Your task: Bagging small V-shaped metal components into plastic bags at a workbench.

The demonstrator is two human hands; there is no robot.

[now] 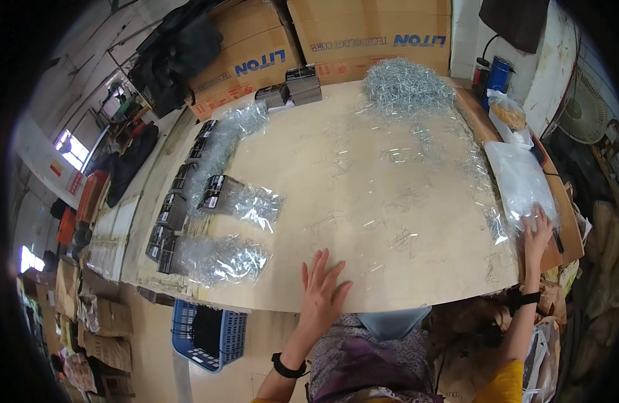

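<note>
My left hand hovers over or rests on the near edge of the pale work table, fingers spread, holding nothing. At the right side, my right hand has its fingers bent onto the near end of a stack of clear plastic bags, seeming to pinch a bag there. A large heap of thin, shiny, silvery wire-like pieces lies at the far right of the table. Smaller shiny piles lie along the left side, beside bundles of dark printed cards held with bands.
Large cardboard boxes stand behind the table. Loose silvery bits are scattered across its top. A blue plastic basket sits below the front left edge. A bag of yellowish items, a blue can and a fan are at the right.
</note>
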